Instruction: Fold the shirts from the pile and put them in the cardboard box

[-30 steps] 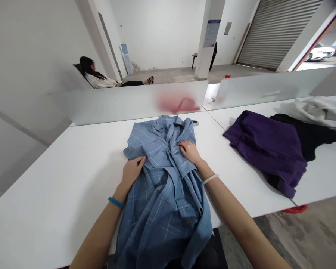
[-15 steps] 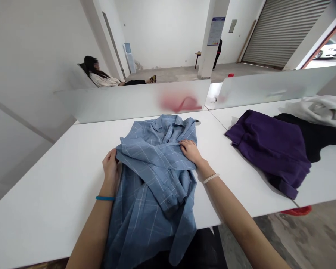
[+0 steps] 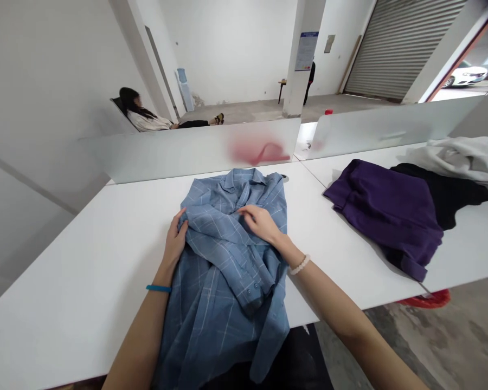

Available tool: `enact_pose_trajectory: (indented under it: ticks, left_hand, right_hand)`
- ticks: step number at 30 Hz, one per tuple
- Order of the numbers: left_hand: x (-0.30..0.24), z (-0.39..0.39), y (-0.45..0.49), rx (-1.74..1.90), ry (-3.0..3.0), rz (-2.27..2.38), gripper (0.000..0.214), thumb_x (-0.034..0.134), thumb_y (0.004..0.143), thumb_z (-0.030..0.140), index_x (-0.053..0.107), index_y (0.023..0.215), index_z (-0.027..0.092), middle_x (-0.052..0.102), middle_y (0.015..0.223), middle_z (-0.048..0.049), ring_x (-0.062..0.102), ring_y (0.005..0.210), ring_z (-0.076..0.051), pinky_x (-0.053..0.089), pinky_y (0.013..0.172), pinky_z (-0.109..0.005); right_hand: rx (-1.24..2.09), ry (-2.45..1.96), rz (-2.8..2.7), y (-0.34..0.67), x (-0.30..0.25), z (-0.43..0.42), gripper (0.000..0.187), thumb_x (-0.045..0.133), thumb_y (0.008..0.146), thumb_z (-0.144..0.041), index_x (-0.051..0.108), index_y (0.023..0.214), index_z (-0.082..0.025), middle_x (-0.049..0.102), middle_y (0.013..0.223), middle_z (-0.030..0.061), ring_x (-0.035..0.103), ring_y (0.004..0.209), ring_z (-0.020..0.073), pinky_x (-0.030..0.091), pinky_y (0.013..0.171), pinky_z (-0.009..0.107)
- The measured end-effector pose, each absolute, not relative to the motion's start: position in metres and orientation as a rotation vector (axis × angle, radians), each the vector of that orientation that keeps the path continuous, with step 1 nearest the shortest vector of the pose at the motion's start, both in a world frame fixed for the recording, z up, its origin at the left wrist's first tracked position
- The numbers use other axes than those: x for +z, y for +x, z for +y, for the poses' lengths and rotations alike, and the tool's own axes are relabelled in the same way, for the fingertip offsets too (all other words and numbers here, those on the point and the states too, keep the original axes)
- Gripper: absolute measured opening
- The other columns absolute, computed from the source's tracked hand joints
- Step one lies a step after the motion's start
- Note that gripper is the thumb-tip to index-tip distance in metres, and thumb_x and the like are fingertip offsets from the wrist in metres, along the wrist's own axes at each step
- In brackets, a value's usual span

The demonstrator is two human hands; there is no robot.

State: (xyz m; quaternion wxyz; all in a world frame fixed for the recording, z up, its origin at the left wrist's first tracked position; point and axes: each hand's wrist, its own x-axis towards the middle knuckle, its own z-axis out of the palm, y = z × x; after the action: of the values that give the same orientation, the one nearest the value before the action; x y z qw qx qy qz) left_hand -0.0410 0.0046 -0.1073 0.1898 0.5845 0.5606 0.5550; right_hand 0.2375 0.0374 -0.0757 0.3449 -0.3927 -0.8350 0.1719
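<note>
Left hand (image 3: 177, 236) grips the blue shirt (image 3: 215, 292), cut off below; whether the right hand (image 3: 261, 223) does, I can't tell

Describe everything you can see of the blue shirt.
The blue shirt is patterned with thin pale lines in large checks and looks like light woven cloth. It lies rumpled on the white table, collar at the far end, lower part hanging past the near edge. One sleeve lies across its front, small buttons showing near the cuff. The left hand touches its left side; the right hand is over the chest, its grip unclear.
</note>
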Motion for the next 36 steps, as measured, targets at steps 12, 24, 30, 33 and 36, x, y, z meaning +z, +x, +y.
enact_pose_trajectory:
  ticks: [12,24,30,33,36]
  left_hand:
    - [-0.118,0.011,-0.046,1.356,1.726,1.582,0.05,0.055,0.08,0.032,0.053,0.129,0.023,0.053,0.136,-0.0073,0.045,0.129,-0.025,0.03,0.111,-0.045]
    - [-0.074,-0.025,-0.039,0.849,1.714,2.285,0.069,0.053,0.083,0.043,0.037,0.142,0.013,0.062,0.113,-0.0208,0.058,0.108,-0.039,0.044,0.09,-0.056]
    - [-0.068,-0.101,0.028,0.811,2.645,1.799,0.057,0.044,0.089,0.052,0.048,0.134,0.019,0.052,0.133,-0.0143,0.045,0.126,-0.03,0.038,0.103,-0.047]
    - [-0.088,-0.116,0.057,0.444,2.851,1.382,0.056,0.05,0.087,0.052,0.049,0.135,0.023,0.052,0.138,-0.0087,0.042,0.131,-0.029,0.036,0.105,-0.047]
    - [-0.099,-0.114,0.069,0.404,2.809,1.446,0.037,0.046,0.093,0.04,0.061,0.121,0.022,0.063,0.125,-0.0079,0.05,0.124,-0.027,0.043,0.098,-0.044]
  right_hand:
    - [0.475,-1.187,-1.99,0.234,-0.037,0.003,0.026,0.045,0.095,-0.034,0.065,0.093,-0.018,0.07,0.083,0.0045,0.063,0.076,0.0172,0.043,0.07,0.025]
    - [0.075,-1.582,-0.586,0.486,-0.097,-0.133,0.066,0.059,0.075,-0.034,0.039,0.135,-0.017,0.042,0.141,0.0207,0.046,0.126,0.0299,0.043,0.096,0.045]
    - [0.68,-1.588,-1.051,0.397,-0.131,-0.21,0.036,0.059,0.078,-0.051,0.063,0.09,-0.018,0.065,0.076,0.0056,0.063,0.074,0.0217,0.049,0.072,0.033]
    - [1.079,-1.492,-1.26,0.349,-0.133,-0.218,0.037,0.053,0.084,-0.052,0.065,0.08,-0.017,0.067,0.076,0.0058,0.062,0.076,0.0206,0.048,0.072,0.029]
    - [1.148,-1.516,-1.242,0.327,-0.141,-0.22,0.044,0.05,0.086,-0.055,0.065,0.074,-0.016,0.068,0.08,0.0076,0.062,0.081,0.0221,0.047,0.079,0.031]
